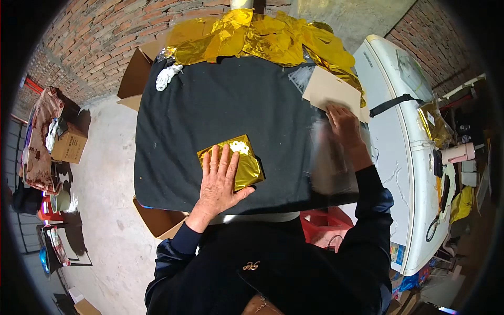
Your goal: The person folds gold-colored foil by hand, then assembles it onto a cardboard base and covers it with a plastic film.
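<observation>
Black-covered table (220, 100) with gold packet (248, 169), foil sheets (273, 42)

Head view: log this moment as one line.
left hand: flat on shiny gold foil-wrapped rectangular packet | right hand: at near edge of beige rectangular cardboard sheet | surface: black cloth

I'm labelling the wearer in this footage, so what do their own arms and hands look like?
The left hand and right hand are bare, without gloves. The left sleeve and right sleeve are long and dark, near black to navy, with glossy fabric above a plainer, matte cuff.
</observation>
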`<act>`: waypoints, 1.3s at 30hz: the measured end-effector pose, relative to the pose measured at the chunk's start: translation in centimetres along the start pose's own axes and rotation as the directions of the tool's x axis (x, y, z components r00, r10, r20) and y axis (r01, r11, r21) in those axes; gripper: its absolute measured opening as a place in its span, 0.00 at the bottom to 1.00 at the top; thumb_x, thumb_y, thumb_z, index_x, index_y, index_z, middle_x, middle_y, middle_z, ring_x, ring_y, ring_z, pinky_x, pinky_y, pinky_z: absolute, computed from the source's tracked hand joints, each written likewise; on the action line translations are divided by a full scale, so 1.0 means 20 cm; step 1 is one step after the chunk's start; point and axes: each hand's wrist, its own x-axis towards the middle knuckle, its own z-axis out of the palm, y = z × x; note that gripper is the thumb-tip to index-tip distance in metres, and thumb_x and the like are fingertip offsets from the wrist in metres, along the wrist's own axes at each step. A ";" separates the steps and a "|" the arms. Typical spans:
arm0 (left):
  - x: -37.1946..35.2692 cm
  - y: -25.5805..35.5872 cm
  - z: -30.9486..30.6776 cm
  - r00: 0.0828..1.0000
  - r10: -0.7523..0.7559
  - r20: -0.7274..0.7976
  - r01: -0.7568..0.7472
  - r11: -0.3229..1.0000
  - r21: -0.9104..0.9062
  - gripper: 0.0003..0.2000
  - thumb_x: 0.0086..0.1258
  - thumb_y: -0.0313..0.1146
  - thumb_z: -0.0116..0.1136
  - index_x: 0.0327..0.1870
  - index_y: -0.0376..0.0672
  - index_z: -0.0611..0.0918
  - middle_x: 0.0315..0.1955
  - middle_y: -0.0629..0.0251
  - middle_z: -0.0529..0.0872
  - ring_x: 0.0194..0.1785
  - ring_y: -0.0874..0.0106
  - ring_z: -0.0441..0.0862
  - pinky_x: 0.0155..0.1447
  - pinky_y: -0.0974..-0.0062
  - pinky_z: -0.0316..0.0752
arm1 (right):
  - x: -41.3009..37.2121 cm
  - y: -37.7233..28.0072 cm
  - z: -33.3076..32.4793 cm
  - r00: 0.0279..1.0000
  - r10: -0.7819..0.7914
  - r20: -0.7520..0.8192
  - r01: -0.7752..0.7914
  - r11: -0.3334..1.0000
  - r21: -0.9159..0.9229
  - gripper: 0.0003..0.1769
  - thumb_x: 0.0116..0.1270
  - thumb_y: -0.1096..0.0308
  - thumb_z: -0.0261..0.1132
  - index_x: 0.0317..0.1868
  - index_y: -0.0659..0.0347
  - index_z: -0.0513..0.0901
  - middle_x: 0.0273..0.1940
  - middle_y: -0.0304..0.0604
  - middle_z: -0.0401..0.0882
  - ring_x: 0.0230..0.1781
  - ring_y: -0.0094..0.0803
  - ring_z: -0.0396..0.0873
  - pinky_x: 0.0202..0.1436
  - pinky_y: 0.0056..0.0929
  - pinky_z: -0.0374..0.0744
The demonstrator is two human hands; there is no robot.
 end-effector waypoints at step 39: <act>-0.01 0.00 -0.02 0.998 -0.060 0.015 0.062 0.988 -0.143 0.53 0.74 0.77 0.49 0.87 0.40 0.62 0.82 0.43 0.65 0.88 0.38 0.50 0.90 0.40 0.41 | 1.08 -1.26 -0.02 0.836 -0.546 -0.048 0.486 0.699 0.525 0.08 0.71 0.69 0.67 0.47 0.57 0.90 0.42 0.44 0.87 0.51 0.47 0.84 0.57 0.47 0.81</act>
